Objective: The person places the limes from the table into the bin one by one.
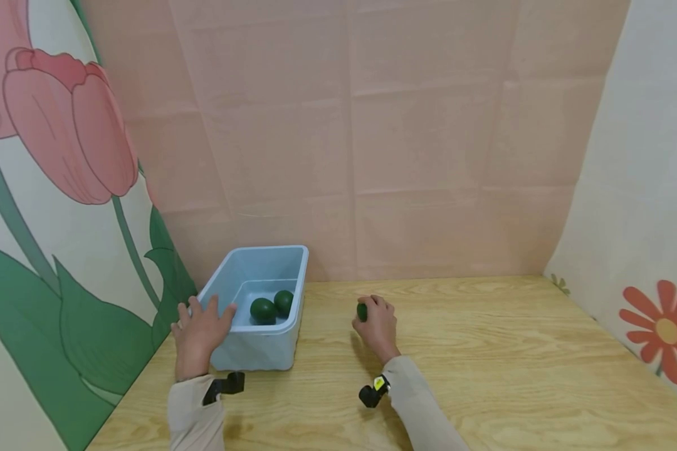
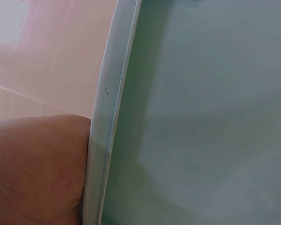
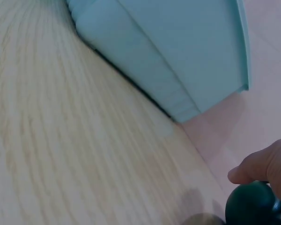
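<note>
A light blue plastic bin (image 1: 254,351) stands left of centre on the table, with two dark green avocados (image 1: 263,310) inside near its right side. My left hand (image 1: 199,335) rests at the bin's near left corner, its fingers spread; the left wrist view shows part of the hand (image 2: 37,168) against the outer edge of the rim. Right of the bin, my right hand (image 1: 377,326) holds another dark green avocado (image 3: 250,206) between thumb and fingers. Most of that avocado is hidden by the hand in the head view, and whether it touches the table I cannot tell.
The wood-grain table (image 1: 485,363) extends to the right of the bin. A pink cloth backdrop (image 1: 417,138) hangs behind it, close to the bin's far end. Flower-printed sheets flank the table, with a large tulip (image 1: 73,125) at left and a red flower (image 1: 667,332) at right.
</note>
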Available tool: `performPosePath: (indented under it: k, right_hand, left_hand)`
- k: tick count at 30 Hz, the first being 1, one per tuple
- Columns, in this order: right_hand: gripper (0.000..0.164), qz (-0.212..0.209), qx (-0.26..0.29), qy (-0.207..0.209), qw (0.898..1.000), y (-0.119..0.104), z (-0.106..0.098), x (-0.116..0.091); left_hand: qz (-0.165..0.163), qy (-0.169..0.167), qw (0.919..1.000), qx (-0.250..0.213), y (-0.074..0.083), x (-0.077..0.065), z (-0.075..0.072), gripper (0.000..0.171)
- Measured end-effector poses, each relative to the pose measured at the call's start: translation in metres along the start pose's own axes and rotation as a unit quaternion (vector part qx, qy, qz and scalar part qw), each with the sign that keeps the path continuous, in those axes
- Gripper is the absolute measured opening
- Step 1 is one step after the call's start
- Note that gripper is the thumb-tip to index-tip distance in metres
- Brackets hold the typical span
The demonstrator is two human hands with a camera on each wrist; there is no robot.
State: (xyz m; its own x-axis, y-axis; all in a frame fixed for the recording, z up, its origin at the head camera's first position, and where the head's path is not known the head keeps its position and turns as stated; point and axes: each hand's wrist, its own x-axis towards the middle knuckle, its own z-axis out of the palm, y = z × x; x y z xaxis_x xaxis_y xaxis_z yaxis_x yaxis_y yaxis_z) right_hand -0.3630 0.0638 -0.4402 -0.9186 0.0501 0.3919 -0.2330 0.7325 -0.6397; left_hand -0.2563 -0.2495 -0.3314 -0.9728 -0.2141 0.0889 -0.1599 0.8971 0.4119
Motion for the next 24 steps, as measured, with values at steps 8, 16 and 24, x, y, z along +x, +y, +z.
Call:
performPosePath:
  k: [8, 16, 24]
  right_hand:
    - [0.054, 0.015, 0.027, 0.0, 1.0, 0.0058, 0.0039, -0.0017]
    - [0.048, 0.025, 0.037, 0.011, 0.999, 0.008, 0.0054, -0.0017]
    - [0.046, 0.028, 0.04, 0.023, 0.999, 0.0067, 0.0046, -0.0016]
  left_hand:
    - [0.003, 0.0, 1.0, 0.003, -0.0014, 0.0011, 0.0011, 0.069]
    - [0.002, -0.002, 1.0, 0.002, -0.0012, 0.0006, 0.0003, 0.069]
    - [0.004, -0.001, 1.0, 0.001, 0.0002, -0.0001, -0.0006, 0.069]
